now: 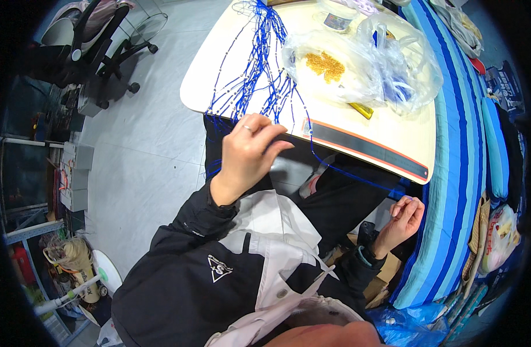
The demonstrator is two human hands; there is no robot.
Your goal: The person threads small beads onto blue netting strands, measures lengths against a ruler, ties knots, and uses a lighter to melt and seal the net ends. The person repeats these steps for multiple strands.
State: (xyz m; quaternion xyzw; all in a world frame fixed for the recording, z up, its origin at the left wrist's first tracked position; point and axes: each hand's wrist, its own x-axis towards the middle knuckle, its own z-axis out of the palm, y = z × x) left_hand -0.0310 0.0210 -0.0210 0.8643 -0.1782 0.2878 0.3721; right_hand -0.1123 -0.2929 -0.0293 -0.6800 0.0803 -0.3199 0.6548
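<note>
A bundle of blue beaded cords (265, 63) spreads over the white table (199, 81), with many ends at its front edge. My left hand (251, 150) is raised by that edge, close to the cord ends. Its thumb and index fingertip are apart, and I see nothing between them. One blue cord (349, 173) leaves the bundle, passes over the edge and slants down to the right. My right hand (399, 225), fingers curled and pinched, holds its far end above my lap. The fingertips cover the very end.
A clear plastic bag (393, 63) lies on the table, with small gold beads (326, 66) beside it on plastic. A black strip with orange edges (364, 147) lies along the front edge. Blue striped bedding (450, 191) borders the right side; an office chair (98, 52) stands at far left.
</note>
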